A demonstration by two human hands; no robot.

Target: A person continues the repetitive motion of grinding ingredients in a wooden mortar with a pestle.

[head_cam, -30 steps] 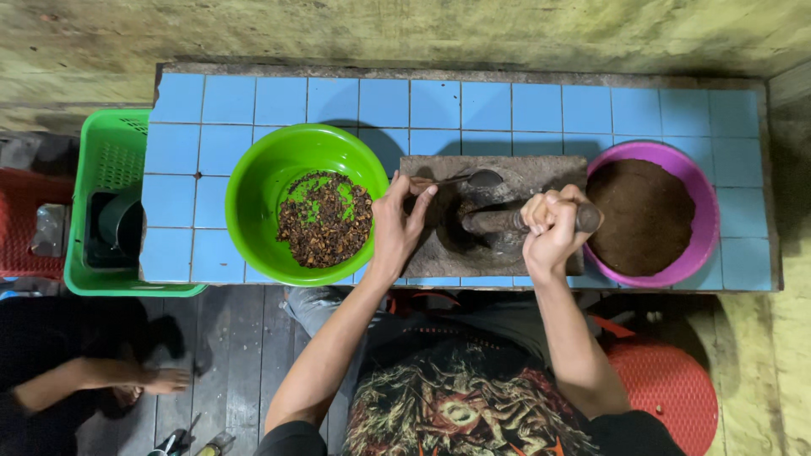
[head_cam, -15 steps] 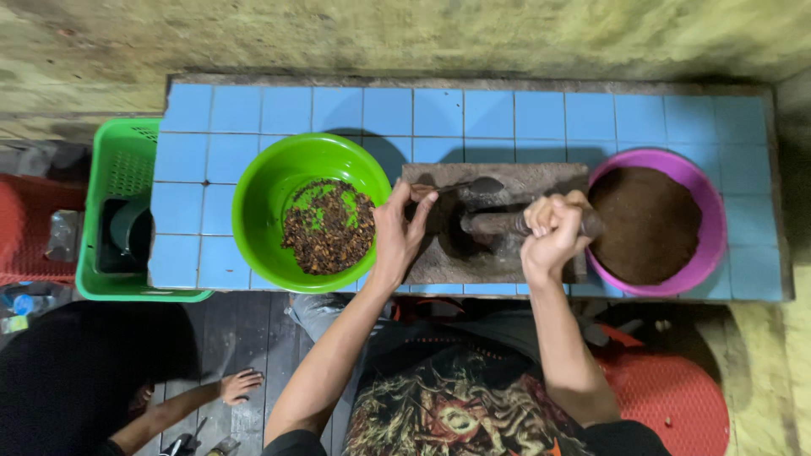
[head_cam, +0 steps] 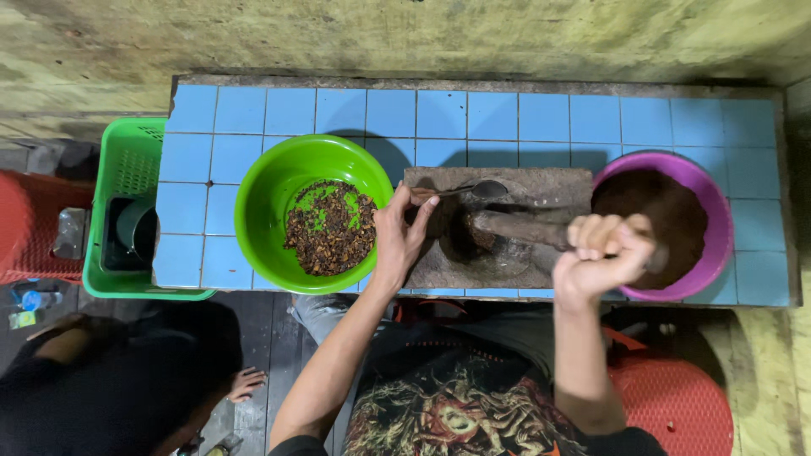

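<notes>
Right hand (head_cam: 601,253), fingers closed round a stone roller (head_cam: 524,228) lying across the slab (head_cam: 498,228) at the table's (head_cam: 541,118) near edge. Left hand (head_cam: 401,232), fingers loosely spread, rests on the slab's left edge and apparently touches a spoon (head_cam: 473,191). Green bowl (head_cam: 312,224) and purple bowl (head_cam: 667,224) flank the slab closely; open tile remains behind.

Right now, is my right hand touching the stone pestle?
Touching. The head view shows the right hand with fingers curled around the handle end of the stone pestle, which lies across the grinding slab.
</notes>
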